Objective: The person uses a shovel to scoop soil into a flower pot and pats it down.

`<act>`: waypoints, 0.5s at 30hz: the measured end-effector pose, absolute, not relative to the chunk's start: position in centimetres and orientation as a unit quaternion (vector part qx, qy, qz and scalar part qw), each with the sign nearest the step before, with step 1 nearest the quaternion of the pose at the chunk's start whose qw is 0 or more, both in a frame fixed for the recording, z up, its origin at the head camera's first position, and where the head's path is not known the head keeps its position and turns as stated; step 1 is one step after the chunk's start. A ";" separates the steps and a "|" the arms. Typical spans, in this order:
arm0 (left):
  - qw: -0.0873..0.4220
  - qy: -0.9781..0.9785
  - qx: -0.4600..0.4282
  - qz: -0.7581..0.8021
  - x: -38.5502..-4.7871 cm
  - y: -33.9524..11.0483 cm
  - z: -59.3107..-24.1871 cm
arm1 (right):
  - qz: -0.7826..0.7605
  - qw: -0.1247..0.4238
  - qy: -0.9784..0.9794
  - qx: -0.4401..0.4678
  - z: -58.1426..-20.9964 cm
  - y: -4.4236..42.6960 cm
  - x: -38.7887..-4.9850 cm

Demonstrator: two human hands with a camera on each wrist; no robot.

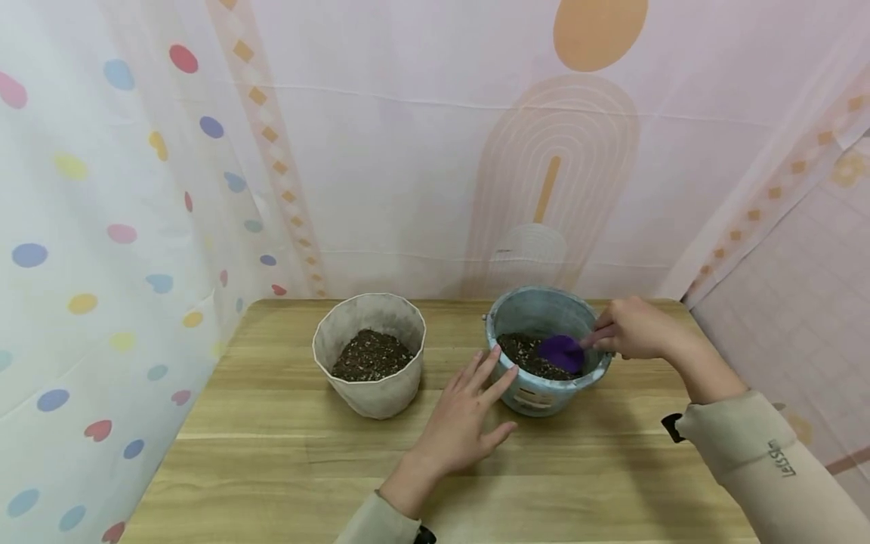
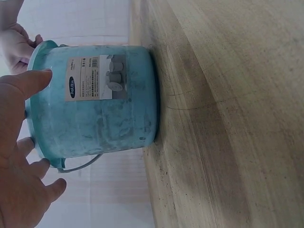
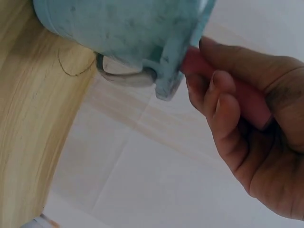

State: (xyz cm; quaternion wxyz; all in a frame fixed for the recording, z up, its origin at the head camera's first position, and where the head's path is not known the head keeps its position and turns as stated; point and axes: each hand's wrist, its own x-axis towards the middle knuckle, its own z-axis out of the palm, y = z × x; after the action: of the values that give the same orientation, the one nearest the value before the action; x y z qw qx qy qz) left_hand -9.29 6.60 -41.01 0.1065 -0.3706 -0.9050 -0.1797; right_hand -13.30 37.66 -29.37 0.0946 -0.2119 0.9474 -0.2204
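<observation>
My right hand (image 1: 635, 329) grips the pinkish handle (image 3: 247, 97) of a small garden trowel, its fingers curled round it. The trowel's purple blade (image 1: 563, 353) lies at the dark soil (image 1: 526, 352) inside a blue-green plastic bucket (image 2: 95, 126). My left hand (image 1: 462, 423) is spread at the bucket's near left side. Its fingertips are at the rim, and the left wrist view shows the fingers extended. A printed label (image 2: 96, 77) is stuck on the bucket's side. How deep the blade's tip sits is hard to make out.
Left of the bucket stands a whitish pot (image 1: 384, 399) with a wavy rim, partly filled with soil (image 1: 372, 355). Both containers stand on a wood-grain table (image 1: 272, 453). Patterned curtains (image 1: 394, 166) hang behind and beside it. The bucket's wire handle (image 2: 80, 166) hangs down.
</observation>
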 end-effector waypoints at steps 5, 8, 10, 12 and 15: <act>0.108 -0.903 -0.374 -0.184 -9.3 6.6 -41.0 | -0.268 0.151 0.929 -0.205 -29.0 38.2 -13.3; 0.111 -0.901 -0.376 -0.184 -9.4 6.6 -41.1 | -0.290 0.163 0.920 -0.208 -29.0 38.5 -13.2; 0.110 -0.901 -0.377 -0.183 -9.4 6.6 -41.1 | -0.301 0.163 0.915 -0.213 -29.2 38.7 -13.1; 0.108 -0.902 -0.376 -0.182 -9.4 6.6 -41.1 | -0.314 0.164 0.910 -0.216 -29.2 38.8 -13.0; 0.102 -0.903 -0.374 -0.184 -9.4 6.6 -41.0 | -0.335 0.168 0.899 -0.225 -29.4 38.9 -12.9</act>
State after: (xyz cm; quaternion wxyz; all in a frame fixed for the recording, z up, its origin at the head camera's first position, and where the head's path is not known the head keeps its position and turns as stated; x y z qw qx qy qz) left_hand -9.41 6.57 -40.99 0.1023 -0.3735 -0.9035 -0.1836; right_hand -12.95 38.92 -29.44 0.1677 -0.2253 0.8992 -0.3355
